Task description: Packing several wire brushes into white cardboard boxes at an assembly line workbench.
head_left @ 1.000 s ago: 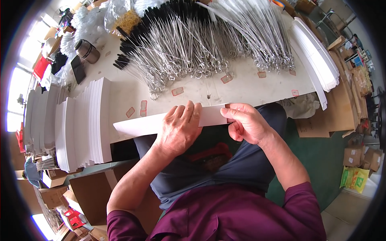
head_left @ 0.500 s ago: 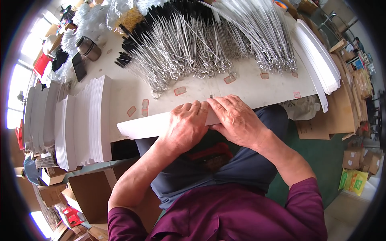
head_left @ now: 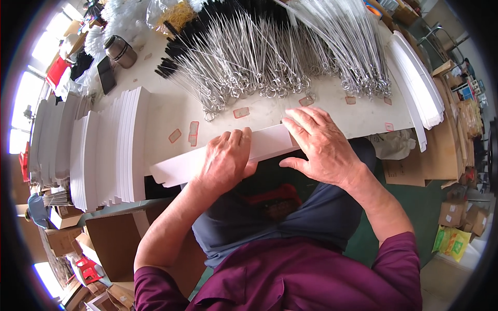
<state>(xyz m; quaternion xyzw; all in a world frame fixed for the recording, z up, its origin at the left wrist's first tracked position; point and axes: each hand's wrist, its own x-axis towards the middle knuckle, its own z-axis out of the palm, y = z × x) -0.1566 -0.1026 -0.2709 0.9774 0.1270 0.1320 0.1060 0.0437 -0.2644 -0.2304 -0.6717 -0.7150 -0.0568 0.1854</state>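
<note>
A long, narrow white paper box [head_left: 271, 142] lies slanted along the near edge of the table [head_left: 168, 111]. My left hand [head_left: 224, 159] is closed round its middle, thumb on the near side. At the box's right end, my right hand [head_left: 324, 147] is open, thumb and fingers apart. Its fingertips are close to that end; whether they touch it I cannot tell. Beyond the hands lies a big heap of thin wire brushes [head_left: 254, 62], with metal loops toward me and black bristles at the far side.
Stacked white folded boxes [head_left: 114, 150] stand at the left table edge, and more white strips [head_left: 415, 78] lie at the right. A flask [head_left: 120, 52] and a dark phone [head_left: 106, 75] sit at the far left. Cardboard boxes [head_left: 116, 243] are below left.
My right hand has lifted off the box and opened, moving right and baring the box's end. My left hand has slid left along it. The view has shifted slightly.
</note>
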